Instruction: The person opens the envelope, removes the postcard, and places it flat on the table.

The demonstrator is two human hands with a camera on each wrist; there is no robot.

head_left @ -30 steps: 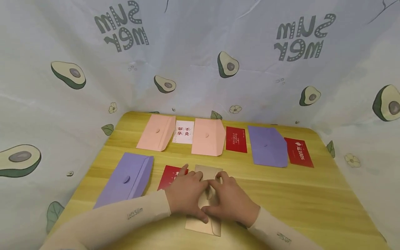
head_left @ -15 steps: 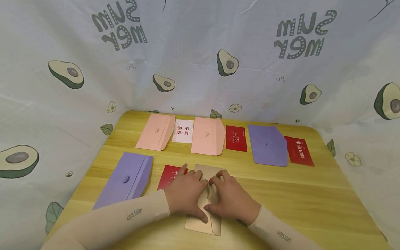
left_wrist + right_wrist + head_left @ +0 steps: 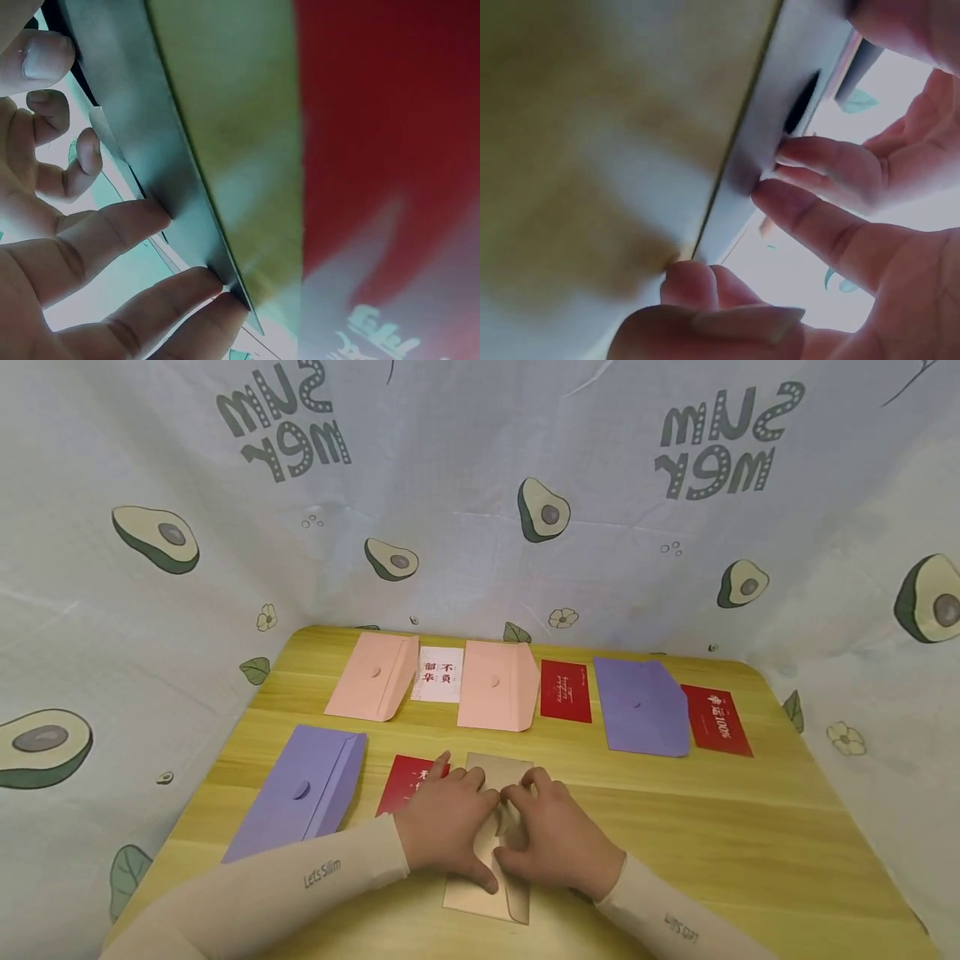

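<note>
A tan envelope [image 3: 471, 900] lies lengthwise in front of me, with its flap along the right side. My left hand [image 3: 448, 822] rests over its left part, thumb spread towards the near end. In the left wrist view, straight fingertips [image 3: 156, 214] touch the envelope's face. From the other side, my right hand [image 3: 564, 843] reaches over the flap, its fingers bent and its thumb near the flap's edge. The right index finger [image 3: 810, 214] touches the paper beside a dark gap under the flap. A small tab [image 3: 502, 824] stands between both hands.
A red card [image 3: 403, 781] lies left of the tan envelope, beside a purple envelope [image 3: 296, 797]. Along the back lie pink envelopes [image 3: 375, 677], a white card [image 3: 438, 687], a red card [image 3: 566, 692], another purple envelope [image 3: 641, 727] and a red card [image 3: 718, 727].
The right thumb has slid slightly right, away from the left thumb. The right fingers have shifted a little at the tab. The left hand and the envelope stay in place.
</note>
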